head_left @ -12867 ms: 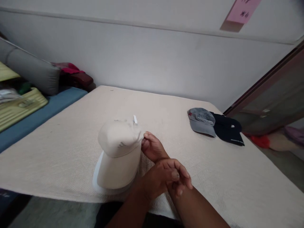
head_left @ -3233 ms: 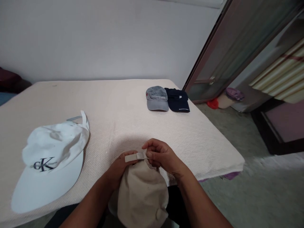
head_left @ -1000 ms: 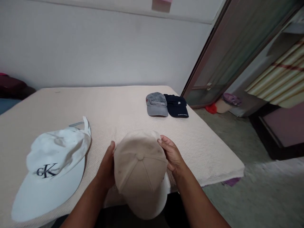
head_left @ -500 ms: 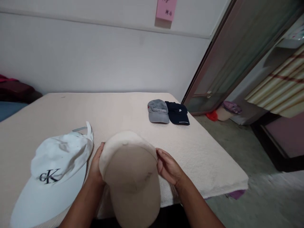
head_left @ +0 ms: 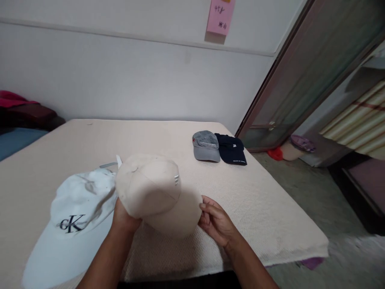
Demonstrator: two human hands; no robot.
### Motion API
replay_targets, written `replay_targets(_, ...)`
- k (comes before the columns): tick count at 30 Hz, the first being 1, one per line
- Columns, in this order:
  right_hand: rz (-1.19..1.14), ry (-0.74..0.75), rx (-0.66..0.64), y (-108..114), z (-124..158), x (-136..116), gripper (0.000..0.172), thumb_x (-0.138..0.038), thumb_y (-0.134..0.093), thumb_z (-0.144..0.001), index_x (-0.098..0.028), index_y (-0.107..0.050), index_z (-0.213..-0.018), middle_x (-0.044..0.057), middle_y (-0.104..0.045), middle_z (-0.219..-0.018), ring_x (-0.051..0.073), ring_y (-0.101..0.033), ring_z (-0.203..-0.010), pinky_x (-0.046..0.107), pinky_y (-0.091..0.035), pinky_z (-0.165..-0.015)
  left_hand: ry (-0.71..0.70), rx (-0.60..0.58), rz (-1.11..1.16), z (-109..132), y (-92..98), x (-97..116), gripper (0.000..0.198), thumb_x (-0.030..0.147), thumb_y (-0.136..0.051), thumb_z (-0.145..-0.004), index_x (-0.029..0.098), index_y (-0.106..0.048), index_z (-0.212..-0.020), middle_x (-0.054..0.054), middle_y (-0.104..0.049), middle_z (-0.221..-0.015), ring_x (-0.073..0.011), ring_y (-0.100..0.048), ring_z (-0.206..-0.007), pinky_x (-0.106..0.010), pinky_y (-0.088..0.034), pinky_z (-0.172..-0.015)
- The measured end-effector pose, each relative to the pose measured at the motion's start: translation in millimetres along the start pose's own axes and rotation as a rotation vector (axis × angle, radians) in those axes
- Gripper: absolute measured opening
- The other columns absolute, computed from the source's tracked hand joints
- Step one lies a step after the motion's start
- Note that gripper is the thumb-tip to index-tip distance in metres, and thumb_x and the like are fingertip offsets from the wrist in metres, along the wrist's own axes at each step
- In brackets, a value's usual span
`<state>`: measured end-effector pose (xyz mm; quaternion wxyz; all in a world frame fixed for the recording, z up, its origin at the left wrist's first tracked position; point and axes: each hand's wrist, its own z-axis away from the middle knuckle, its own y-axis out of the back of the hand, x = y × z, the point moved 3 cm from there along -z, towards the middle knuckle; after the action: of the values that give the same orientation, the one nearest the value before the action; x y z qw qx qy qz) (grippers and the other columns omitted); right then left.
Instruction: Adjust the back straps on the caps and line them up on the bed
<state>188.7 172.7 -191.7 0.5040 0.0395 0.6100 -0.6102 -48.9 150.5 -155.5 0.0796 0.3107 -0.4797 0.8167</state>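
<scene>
A beige baseball cap (head_left: pixel 147 184) with a small pale emblem is held between both hands above the bed-like surface. My left hand (head_left: pixel 124 216) grips the crown at its left underside, fingers partly hidden beneath the cap. With thumb and fingers, my right hand (head_left: pixel 215 218) pinches the edge of the brim, which points right and toward me. Just left of my left forearm lies a white cap (head_left: pixel 81 204) with black "CK" letters, its brim toward the front. Farther back, a grey cap (head_left: pixel 206 145) sits beside a navy cap (head_left: pixel 231 149), their edges touching.
The caps rest on a cream textured cover (head_left: pixel 255 216) over a flat surface. Behind it stands a white wall (head_left: pixel 120 80) with a pink note (head_left: pixel 221 18). A framed glass door (head_left: pixel 279 88) and grey floor are on the right. Dark red and blue items (head_left: pixel 24 116) lie far left.
The beige cap has turned so its brim swings from pointing at me toward the right. My right hand now pinches the brim's edge. The view has shifted slightly.
</scene>
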Motion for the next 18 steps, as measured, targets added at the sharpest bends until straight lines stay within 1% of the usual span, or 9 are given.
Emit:
replay_targets(2, -0.067, 0.038, 0.050, 3.2, -7.5, 4.0, 0.011, -0.020, -0.069, -0.076, -0.015, -0.059, -0.079, -0.007, -0.048, -0.052, 0.004, -0.038, -0.041, 0.016, -0.029, -0.041, -0.022, 0.002, 0.030, -1.8, 2.1, -0.8, 0.032, 0.028, -0.039, -0.092, 0.022, -0.063, -0.113, -0.001, -0.074, -0.084, -0.0170, -0.067, -0.079, -0.027, -0.054, -0.073)
replay_targets(3, -0.103, 0.057, 0.073, 4.6, -12.0, 5.6, 0.011, -0.018, -0.069, -0.076, -0.016, -0.059, -0.078, -0.006, -0.049, -0.053, 0.004, -0.040, -0.042, 0.016, -0.030, -0.041, -0.010, 0.017, 0.039, -3.6, 4.6, -2.4, 0.033, 0.030, -0.037, -0.093, 0.020, -0.064, -0.107, -0.003, -0.073, -0.083, -0.0171, -0.067, -0.080, -0.027, -0.055, -0.072)
replay_targets(6, -0.203, 0.114, 0.114, 4.9, -29.6, 4.7, 0.015, -0.012, -0.070, -0.073, -0.017, -0.056, -0.072, -0.006, -0.052, -0.056, 0.005, -0.047, -0.046, 0.017, -0.037, -0.045, 0.118, 0.121, -0.010, -8.4, 15.2, -11.9, 0.036, 0.036, -0.036, -0.092, 0.014, -0.064, -0.090, -0.008, -0.069, -0.077, -0.0170, -0.065, -0.073, -0.026, -0.055, -0.064)
replay_targets(8, -0.256, 0.155, 0.124, 0.9, -45.1, -1.7, 0.019, -0.009, -0.071, -0.070, -0.018, -0.054, -0.071, -0.006, -0.054, -0.058, 0.005, -0.049, -0.047, 0.017, -0.039, -0.046, 0.203, 0.164, -0.050, -9.1, 20.0, -18.6, 0.030, 0.032, -0.042, -0.090, 0.012, -0.062, -0.083, -0.008, -0.066, -0.075, -0.0160, -0.064, -0.067, -0.026, -0.055, -0.060)
replay_targets(11, -0.282, 0.221, 0.149, -8.9, -73.1, -17.9, 0.022, -0.006, -0.071, -0.067, -0.018, -0.052, -0.069, -0.007, -0.054, -0.056, 0.006, -0.050, -0.046, 0.018, -0.039, -0.044, 0.283, 0.128, -0.048, -7.3, 20.9, -25.1, 0.021, 0.019, -0.045, -0.088, 0.010, -0.061, -0.077, -0.007, -0.063, -0.075, -0.0139, -0.063, -0.065, -0.024, -0.053, -0.057)
replay_targets(14, -0.267, 0.288, 0.201, -15.9, -106.6, -36.6, 0.023, -0.006, -0.068, -0.068, -0.018, -0.048, -0.066, -0.006, -0.054, -0.054, 0.007, -0.052, -0.046, 0.018, -0.040, -0.043, 0.327, 0.097, -0.026, -5.6, 20.5, -27.6, 0.021, 0.012, -0.044, -0.087, 0.010, -0.059, -0.072, -0.005, -0.061, -0.072, -0.0110, -0.060, -0.058, -0.021, -0.051, -0.051)
replay_targets(16, -0.259, 0.310, 0.229, -15.3, -132.0, -46.5, 0.022, -0.005, -0.064, -0.071, -0.018, -0.046, -0.066, -0.005, -0.055, -0.053, 0.008, -0.053, -0.047, 0.018, -0.041, -0.043, 0.348, 0.079, -0.011, -5.7, 20.3, -28.7, 0.021, 0.009, -0.045, -0.086, 0.010, -0.059, -0.070, -0.003, -0.059, -0.070, -0.0095, -0.057, -0.054, -0.020, -0.049, -0.048)
replay_targets(18, -0.249, 0.318, 0.270, -8.6, -157.6, -52.7, 0.021, -0.005, -0.058, -0.076, -0.018, -0.045, -0.066, -0.004, -0.055, -0.052, 0.008, -0.055, -0.048, 0.018, -0.043, -0.043, 0.366, 0.066, -0.002, -6.4, 20.0, -30.3, 0.022, 0.008, -0.045, -0.085, 0.010, -0.058, -0.068, -0.003, -0.058, -0.068, -0.0085, -0.055, -0.052, -0.019, -0.047, -0.046)
